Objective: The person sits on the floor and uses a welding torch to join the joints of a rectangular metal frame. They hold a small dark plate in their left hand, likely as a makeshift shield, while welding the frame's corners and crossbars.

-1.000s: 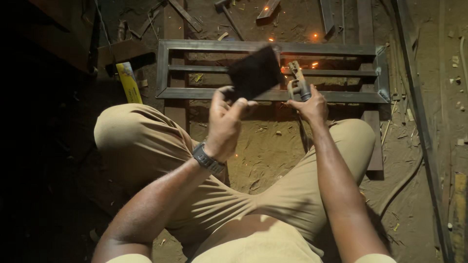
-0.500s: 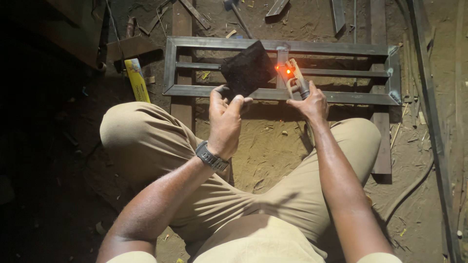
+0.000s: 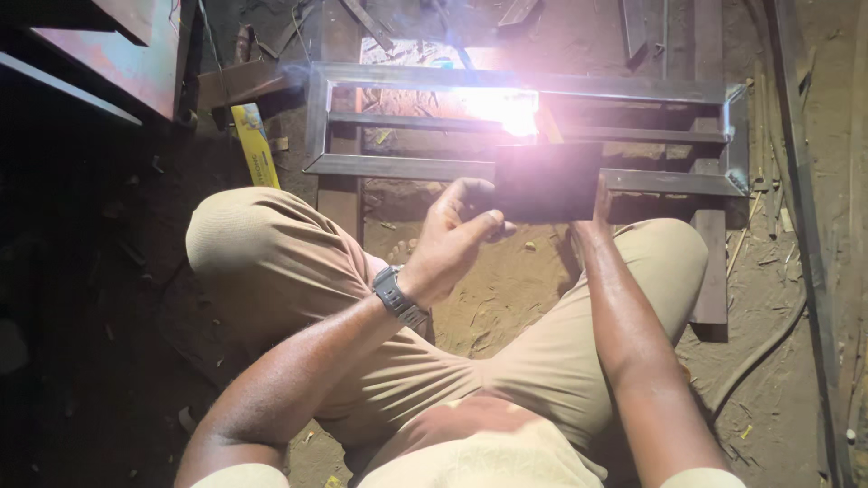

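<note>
Now the arc has flared from a small orange spark into a white glare, and the dark shield plate has swung level, sitting square between the hands instead of tilted as it was half a second ago. Left hand grips the plate's left edge, thumb and fingers pinched on it, a dark wristwatch just behind on the wrist. Right hand is mostly hidden behind the plate's right end; only a finger or thumb shows at its right edge, so whether it is clenched on anything, I cannot tell. The holder it carried a moment ago is out of sight behind the plate.

Just beyond the plate, on the far side from the hands, lies the grey steel frame, flat on the dirt floor, its near rail running behind the plate. The glare sits on the middle rail, directly past the plate's top edge. Well out to the left of the left hand lies a yellow box, beside the frame's left corner. Both knees, in tan trousers, spread either side beneath the hands.
</note>
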